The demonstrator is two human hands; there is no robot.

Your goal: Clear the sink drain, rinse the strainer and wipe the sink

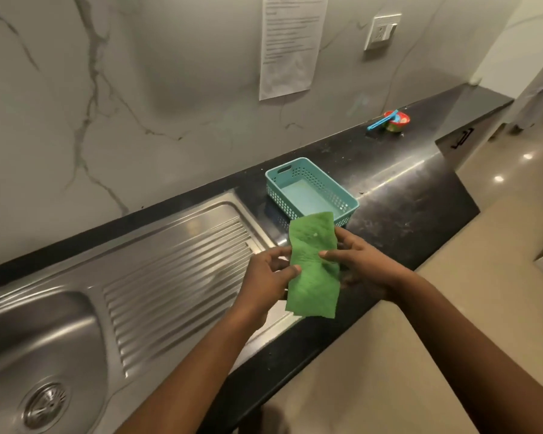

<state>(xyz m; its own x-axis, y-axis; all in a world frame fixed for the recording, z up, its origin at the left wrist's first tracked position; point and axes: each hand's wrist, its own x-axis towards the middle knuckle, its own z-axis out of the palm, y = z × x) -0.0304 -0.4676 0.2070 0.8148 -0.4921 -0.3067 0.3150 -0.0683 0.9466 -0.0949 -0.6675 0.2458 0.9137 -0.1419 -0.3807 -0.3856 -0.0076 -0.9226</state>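
A green cloth [313, 267] hangs upright between both hands, above the right end of the steel drainboard [176, 277]. My left hand [265, 280] pinches its left edge with thumb and fingers. My right hand [362, 264] grips its right edge, thumb lying across the front. The steel sink bowl [35, 346] lies at the lower left, and the round metal strainer [46, 404] sits in its drain hole.
A teal perforated basket [311, 191] stands on the black countertop [405, 208] just behind the cloth. A small red and green pot with a blue stick [392, 120] sits far right on the counter. Marble wall behind carries a paper sheet [290, 42] and a socket [381, 31].
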